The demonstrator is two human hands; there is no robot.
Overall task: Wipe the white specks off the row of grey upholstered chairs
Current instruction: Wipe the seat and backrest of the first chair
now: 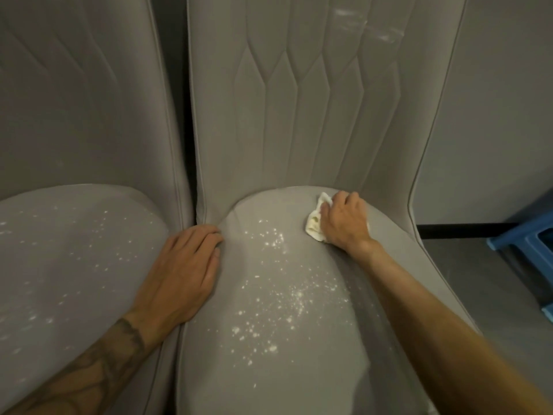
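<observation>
White cloth [316,220] pressed under right hand [344,224], arm outstretched.

Matt grey cloth chairs [299,280], stitched backs; crumpled white cloth [315,223]; glossy blue plastic stool [526,238]

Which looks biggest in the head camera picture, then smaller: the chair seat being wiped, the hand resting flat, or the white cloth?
1. The chair seat, by far.
2. The left hand, resting flat, though it is also nearer the camera.
3. The white cloth, partly hidden under the right hand.
</observation>
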